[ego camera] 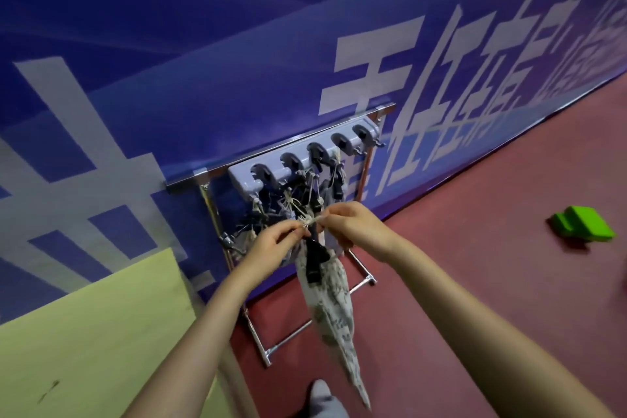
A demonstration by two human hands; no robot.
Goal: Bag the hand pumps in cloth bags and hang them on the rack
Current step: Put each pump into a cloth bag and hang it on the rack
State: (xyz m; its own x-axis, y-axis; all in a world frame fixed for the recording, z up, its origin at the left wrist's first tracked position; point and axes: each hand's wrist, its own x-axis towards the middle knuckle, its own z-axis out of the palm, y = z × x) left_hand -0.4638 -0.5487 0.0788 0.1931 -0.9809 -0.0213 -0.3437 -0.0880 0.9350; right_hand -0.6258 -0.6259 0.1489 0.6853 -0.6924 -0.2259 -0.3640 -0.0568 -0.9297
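Presently, left hand and right hand pinching drawstring of patterned cloth bag, rack behind crowded with hung bags, green blocks on floor, white wall lettering illegible.

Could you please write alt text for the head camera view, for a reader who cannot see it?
Both hands, left and right, pinch the pale drawstring of a long patterned cloth bag before a grey wall rack with black hooks on a blue wall.

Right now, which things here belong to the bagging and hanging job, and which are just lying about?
Job: patterned white cloth bag with a black pump handle sticking out, its cord pinched by left hand and right hand; grey hook rack on a metal stand.
Lying about: green foam blocks; pale yellow-green board.
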